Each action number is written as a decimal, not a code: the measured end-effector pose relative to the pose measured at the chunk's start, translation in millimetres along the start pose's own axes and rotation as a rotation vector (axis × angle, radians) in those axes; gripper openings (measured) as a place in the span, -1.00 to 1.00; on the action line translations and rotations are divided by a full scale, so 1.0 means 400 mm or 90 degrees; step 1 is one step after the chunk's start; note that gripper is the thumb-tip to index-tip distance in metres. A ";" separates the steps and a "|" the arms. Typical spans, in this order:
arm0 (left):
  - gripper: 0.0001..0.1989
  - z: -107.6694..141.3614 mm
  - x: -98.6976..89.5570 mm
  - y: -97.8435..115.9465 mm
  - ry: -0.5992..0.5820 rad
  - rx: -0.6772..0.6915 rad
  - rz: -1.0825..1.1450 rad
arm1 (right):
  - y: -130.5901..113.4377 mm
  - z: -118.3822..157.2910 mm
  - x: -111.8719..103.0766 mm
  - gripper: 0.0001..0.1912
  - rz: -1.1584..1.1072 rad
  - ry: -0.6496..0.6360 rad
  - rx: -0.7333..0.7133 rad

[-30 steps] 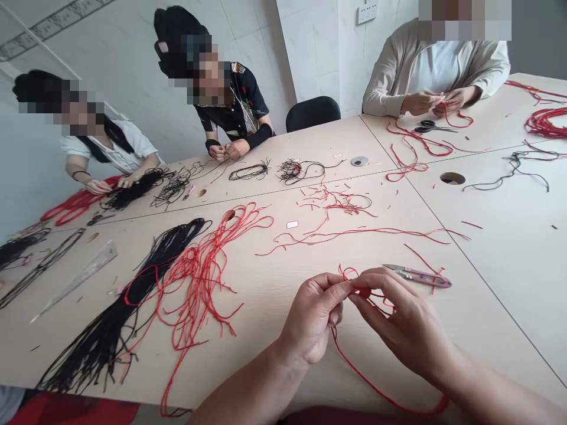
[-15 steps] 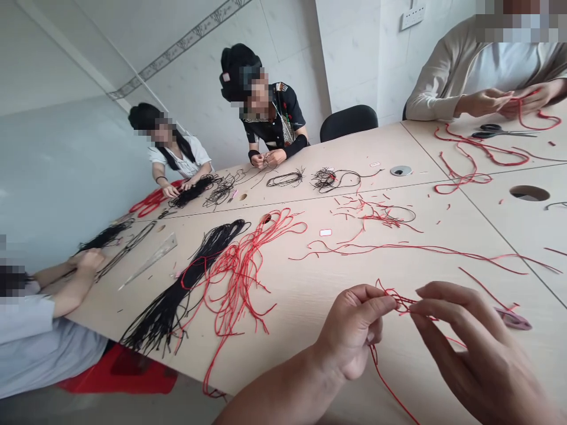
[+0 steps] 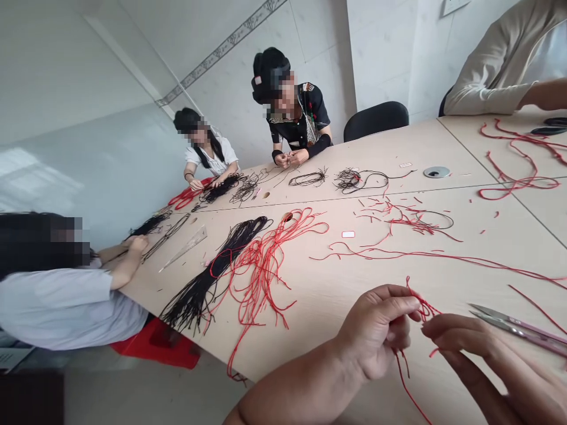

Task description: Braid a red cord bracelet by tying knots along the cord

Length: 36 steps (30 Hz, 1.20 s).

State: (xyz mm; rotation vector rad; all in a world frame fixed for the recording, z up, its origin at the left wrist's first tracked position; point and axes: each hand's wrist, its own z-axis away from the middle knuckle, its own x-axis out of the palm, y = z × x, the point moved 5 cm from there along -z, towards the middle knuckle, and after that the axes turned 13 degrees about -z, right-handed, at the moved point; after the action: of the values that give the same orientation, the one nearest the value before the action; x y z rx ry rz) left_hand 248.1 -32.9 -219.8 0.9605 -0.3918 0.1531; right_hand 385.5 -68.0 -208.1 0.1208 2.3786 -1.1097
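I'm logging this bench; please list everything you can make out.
Tabletop: one, pale, centre
Held red cord: strands uncountable, red, lower right
Loose cords: several, red, right of centre
Red bundle: one, red, centre
Black bundle: one, black, left of red bundle
Far cords: several, black and red, far side
Scraps: many, mostly red, right of centre
Scissors: one, black-handled, right edge
Snips: one, pink-handled, lower right
Labels: at least two, white, centre right
Grommet: one, silver, far side
Clear triangle: one, transparent, left
Chair: one, black, far side
Seat: one, red, lower left
Co-workers: four, mixed clothing, around tabletop
Left hand: one, bare, pinching held red cord
Right hand: one, bare, at held red cord
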 end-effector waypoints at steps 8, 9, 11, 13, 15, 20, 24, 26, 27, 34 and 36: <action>-0.64 0.002 -0.007 0.017 -0.004 0.016 0.014 | -0.045 -0.047 -0.015 -0.82 -0.046 0.002 0.000; -0.62 0.003 -0.009 0.020 -0.005 0.023 0.015 | -0.053 -0.052 -0.017 -0.79 -0.074 0.003 -0.005; -0.62 0.004 -0.013 0.027 -0.004 0.039 0.005 | -0.067 -0.060 -0.022 -0.76 -0.122 0.004 -0.013; -0.65 0.007 -0.017 0.034 0.003 0.064 -0.016 | -0.077 -0.063 -0.026 -0.76 -0.152 -0.006 -0.006; -0.67 0.011 -0.020 0.040 0.024 0.097 -0.042 | -0.084 -0.060 -0.032 -0.76 -0.169 -0.024 0.013; -0.68 0.022 -0.030 0.057 0.109 0.193 -0.099 | -0.102 -0.051 -0.045 -0.76 -0.203 -0.069 0.011; -0.68 0.024 -0.032 0.068 0.121 0.223 -0.134 | -0.103 -0.055 -0.047 -0.78 -0.232 -0.094 0.004; -0.67 0.025 -0.031 0.072 0.104 0.222 -0.150 | -0.096 -0.058 -0.048 -0.82 -0.268 -0.098 0.011; -0.67 0.026 -0.030 0.074 0.093 0.222 -0.156 | -0.088 -0.059 -0.052 -0.85 -0.284 -0.086 0.027; -0.66 0.023 -0.011 0.061 -0.061 0.133 -0.171 | 0.028 -0.047 -0.046 -0.64 -0.422 0.005 0.401; -0.64 0.019 -0.008 0.056 -0.086 0.097 -0.172 | 0.037 -0.046 -0.017 -0.61 -0.542 -0.051 0.471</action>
State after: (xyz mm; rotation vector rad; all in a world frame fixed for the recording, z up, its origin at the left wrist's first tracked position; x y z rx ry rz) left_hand 236.4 -26.4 -200.0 1.1681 -0.3743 -0.1310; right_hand 388.1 -43.6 -205.3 -0.7295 1.8210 -2.2784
